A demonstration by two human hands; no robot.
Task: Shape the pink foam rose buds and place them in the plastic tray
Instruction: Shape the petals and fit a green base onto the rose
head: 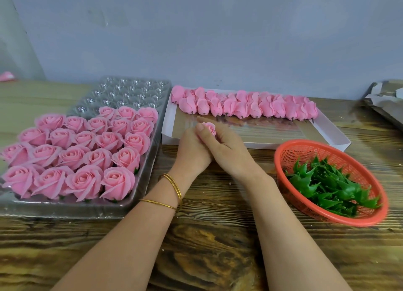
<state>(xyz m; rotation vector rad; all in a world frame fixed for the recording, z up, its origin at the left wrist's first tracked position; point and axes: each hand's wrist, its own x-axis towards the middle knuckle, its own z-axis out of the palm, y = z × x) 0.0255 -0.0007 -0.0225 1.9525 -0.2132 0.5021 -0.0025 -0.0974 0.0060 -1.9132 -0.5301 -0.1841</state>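
1. The table (207,236) is the biggest thing. All my work sits on it.
2. The plastic tray (130,90) is on my left side. I think it is more than half full. Lots of open roses (87,155) sit in its cups, close together. The cups at the far end have no roses yet, and the last rose row has gaps too. So I still have plenty to fill.
3. The white box (335,135) is behind my hands. A long row of closed buds (244,105) lies along its far side. Those still need shaping. The near part of the box has no buds in it.
4. The red basket (281,157) is on my right side. It holds green leaf bits (327,186).
5. My left hand (192,151) and my right hand (226,144) are pressed together in the middle, just in front of the white box. Both hold one bud, with fingers curled around it.
6. The pink bud (209,127) peeks out on top of my hands. I think I am shaping it now. It is not in the tray yet, so that comes next.
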